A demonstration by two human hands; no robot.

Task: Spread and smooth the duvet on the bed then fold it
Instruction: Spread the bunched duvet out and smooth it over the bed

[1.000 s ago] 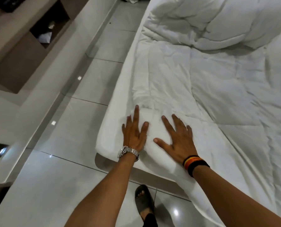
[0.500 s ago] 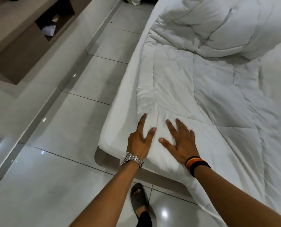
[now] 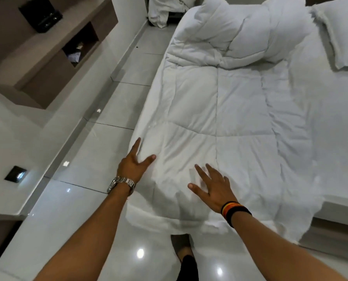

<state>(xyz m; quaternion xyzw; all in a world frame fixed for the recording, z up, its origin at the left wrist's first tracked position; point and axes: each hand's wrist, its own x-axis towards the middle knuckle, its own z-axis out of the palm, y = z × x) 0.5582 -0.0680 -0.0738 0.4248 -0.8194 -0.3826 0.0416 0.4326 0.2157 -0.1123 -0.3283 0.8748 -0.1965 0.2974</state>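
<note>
White quilted duvet lay over the white-sheeted bed, near half flat, corner draping off the foot; far half bunched in a heap below the white pillow. Left hand and right hand pressed flat, fingers splayed, gripping nothing. Spreading looked about half done; folding not begun.

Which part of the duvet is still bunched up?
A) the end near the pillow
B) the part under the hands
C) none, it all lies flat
A: the duvet lies flat under the left hand and right hand, but it is heaped in folds at the far end beside the pillow.
</note>
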